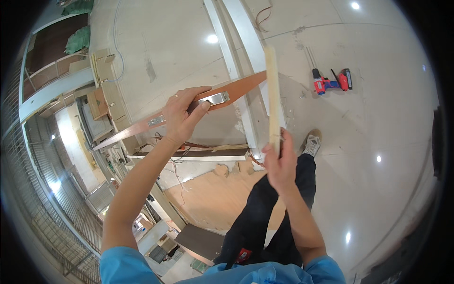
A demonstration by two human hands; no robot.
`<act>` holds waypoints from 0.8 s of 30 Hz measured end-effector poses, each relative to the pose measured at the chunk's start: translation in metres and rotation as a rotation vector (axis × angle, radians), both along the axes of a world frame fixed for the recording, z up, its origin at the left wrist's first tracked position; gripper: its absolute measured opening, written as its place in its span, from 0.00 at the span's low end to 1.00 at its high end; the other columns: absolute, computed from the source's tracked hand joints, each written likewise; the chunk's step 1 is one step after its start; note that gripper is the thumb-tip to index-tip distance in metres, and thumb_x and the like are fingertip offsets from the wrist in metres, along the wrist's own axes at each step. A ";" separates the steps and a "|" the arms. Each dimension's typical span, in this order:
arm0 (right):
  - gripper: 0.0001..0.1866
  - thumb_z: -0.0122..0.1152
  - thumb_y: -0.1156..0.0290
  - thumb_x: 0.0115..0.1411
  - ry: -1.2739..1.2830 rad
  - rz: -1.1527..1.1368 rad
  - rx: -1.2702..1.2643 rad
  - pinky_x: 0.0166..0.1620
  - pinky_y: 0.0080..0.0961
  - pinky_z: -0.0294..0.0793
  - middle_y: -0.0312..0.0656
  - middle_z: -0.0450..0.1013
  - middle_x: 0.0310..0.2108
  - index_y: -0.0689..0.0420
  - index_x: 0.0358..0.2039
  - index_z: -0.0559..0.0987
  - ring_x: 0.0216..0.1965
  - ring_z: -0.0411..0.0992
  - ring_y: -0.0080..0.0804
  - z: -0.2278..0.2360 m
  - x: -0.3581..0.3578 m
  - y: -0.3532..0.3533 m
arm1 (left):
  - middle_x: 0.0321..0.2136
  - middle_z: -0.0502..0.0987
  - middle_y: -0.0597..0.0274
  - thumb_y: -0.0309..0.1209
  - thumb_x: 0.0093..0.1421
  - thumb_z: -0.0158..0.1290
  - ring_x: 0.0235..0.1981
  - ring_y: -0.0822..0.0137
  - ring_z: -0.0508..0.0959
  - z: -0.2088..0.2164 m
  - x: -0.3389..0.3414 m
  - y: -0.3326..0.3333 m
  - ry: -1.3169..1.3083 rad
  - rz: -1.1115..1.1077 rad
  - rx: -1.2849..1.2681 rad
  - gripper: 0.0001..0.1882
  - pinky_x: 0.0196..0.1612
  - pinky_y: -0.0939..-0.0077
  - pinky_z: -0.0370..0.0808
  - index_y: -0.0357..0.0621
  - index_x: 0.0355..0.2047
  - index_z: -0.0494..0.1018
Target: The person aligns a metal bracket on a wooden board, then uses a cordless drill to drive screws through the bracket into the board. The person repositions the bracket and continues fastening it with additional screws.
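My left hand (184,112) is closed around a long, narrow brown board (248,87), which slants across the view from lower left to upper right. Under its thumb lies a silver metal fitting (217,99) on the board's face; its exact kind is not clear. A second silver fitting (156,120) shows farther left on the board. In my right hand (281,163) is the lower end of a pale wooden strip (272,94), held roughly upright. The strip crosses in front of the board's right end, and I cannot tell whether they touch.
Long white beams (231,61) lie beneath the board. A red and blue cordless drill (328,84) with a long bit rests on the tiled floor to the right. Cables and a dark-faced beam (198,155) lie below my left hand, near a plywood sheet (213,199). Shelving stands left.
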State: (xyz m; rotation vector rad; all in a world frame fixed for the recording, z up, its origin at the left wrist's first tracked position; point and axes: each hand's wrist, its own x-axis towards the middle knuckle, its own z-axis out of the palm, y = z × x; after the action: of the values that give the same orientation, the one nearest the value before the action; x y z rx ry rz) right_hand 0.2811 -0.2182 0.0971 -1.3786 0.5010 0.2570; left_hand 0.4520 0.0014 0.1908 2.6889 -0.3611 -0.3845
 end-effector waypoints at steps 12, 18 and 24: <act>0.42 0.63 0.82 0.54 -0.390 0.191 -0.573 0.25 0.33 0.73 0.44 0.71 0.30 0.54 0.71 0.64 0.24 0.73 0.38 0.099 0.031 0.053 | 0.28 0.81 0.61 0.47 0.61 0.56 0.34 0.59 0.78 -0.010 0.004 0.009 0.044 0.025 -0.092 0.21 0.41 0.63 0.71 0.47 0.47 0.82; 0.42 0.61 0.79 0.56 -0.306 0.166 -0.701 0.23 0.35 0.73 0.44 0.68 0.29 0.52 0.72 0.63 0.23 0.71 0.38 0.086 0.031 0.066 | 0.27 0.81 0.59 0.46 0.61 0.56 0.32 0.60 0.79 -0.011 0.005 0.010 0.062 0.036 -0.031 0.21 0.38 0.63 0.72 0.47 0.48 0.82; 0.42 0.59 0.79 0.56 -0.434 0.048 -0.642 0.24 0.36 0.74 0.46 0.69 0.30 0.53 0.73 0.61 0.24 0.72 0.41 0.085 0.029 0.072 | 0.26 0.80 0.55 0.45 0.60 0.60 0.30 0.59 0.79 -0.007 0.008 0.010 0.136 0.046 -0.085 0.21 0.37 0.62 0.73 0.43 0.46 0.83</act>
State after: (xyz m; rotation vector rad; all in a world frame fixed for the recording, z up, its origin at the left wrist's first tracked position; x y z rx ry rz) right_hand 0.3103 -0.1466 0.1817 -2.0079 0.1844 -0.1877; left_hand 0.4603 0.0112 0.1839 2.5665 -0.2685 -0.5235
